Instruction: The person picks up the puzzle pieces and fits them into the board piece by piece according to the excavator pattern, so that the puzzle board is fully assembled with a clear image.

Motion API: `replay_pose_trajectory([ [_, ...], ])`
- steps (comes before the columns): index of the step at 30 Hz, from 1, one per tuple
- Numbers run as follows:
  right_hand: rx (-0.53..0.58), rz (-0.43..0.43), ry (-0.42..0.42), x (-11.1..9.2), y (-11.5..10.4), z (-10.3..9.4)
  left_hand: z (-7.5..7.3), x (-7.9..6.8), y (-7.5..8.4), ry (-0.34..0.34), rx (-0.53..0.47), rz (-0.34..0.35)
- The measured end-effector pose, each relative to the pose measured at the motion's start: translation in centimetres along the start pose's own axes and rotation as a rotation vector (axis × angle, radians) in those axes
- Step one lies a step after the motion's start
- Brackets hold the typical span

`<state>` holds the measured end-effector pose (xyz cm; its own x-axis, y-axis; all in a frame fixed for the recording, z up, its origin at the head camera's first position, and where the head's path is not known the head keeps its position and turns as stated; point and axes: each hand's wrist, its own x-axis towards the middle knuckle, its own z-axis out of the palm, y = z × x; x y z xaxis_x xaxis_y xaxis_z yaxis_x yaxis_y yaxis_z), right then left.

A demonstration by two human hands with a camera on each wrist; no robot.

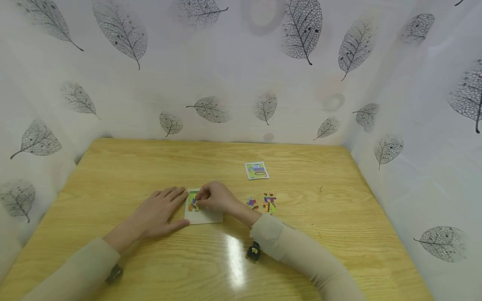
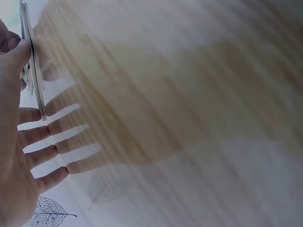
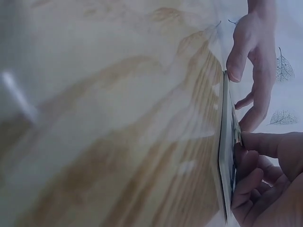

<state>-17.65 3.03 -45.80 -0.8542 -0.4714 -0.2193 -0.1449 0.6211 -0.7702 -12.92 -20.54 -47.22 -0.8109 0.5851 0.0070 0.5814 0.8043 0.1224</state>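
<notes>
A small pale puzzle board [image 1: 211,218] lies flat on the wooden table, its upper left part covered by colourful joined jigsaw pieces [image 1: 192,201]. My left hand [image 1: 153,212] rests palm down at the board's left side, fingers spread and straight, thumb and fingertips right at its edge. Over the board, my right hand [image 1: 216,197] pinches a jigsaw piece against the filled part, between thumb and curled fingers; the hand mostly hides this piece. In the right wrist view the board [image 3: 222,156] appears edge-on, with the right fingertips [image 3: 246,140] close at its face.
Right of the board lie several loose jigsaw pieces [image 1: 269,200] in two small groups. Behind them is a square picture card [image 1: 257,170] showing a blue vehicle on green. A leaf-patterned curtain [image 1: 233,83] encloses the table [image 1: 320,242] at the back and sides.
</notes>
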Motion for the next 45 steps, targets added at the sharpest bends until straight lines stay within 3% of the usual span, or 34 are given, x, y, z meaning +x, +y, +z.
replay_pose_trajectory([
  [12,-0.084,-0.042,0.010,-0.15,0.05,0.11,-0.22,0.01,0.19,-0.004,-0.010,-0.004],
  [22,-0.137,-0.013,0.014,-0.37,-0.19,0.40,-0.24,0.00,0.18,-0.007,-0.012,-0.005],
  [35,-0.166,-0.053,0.017,-0.41,-0.13,0.44,-0.11,0.01,0.11,-0.006,-0.012,-0.002],
  [45,-0.218,-0.028,-0.016,-0.49,-0.26,0.37,-0.16,0.03,0.08,-0.007,0.002,0.003],
])
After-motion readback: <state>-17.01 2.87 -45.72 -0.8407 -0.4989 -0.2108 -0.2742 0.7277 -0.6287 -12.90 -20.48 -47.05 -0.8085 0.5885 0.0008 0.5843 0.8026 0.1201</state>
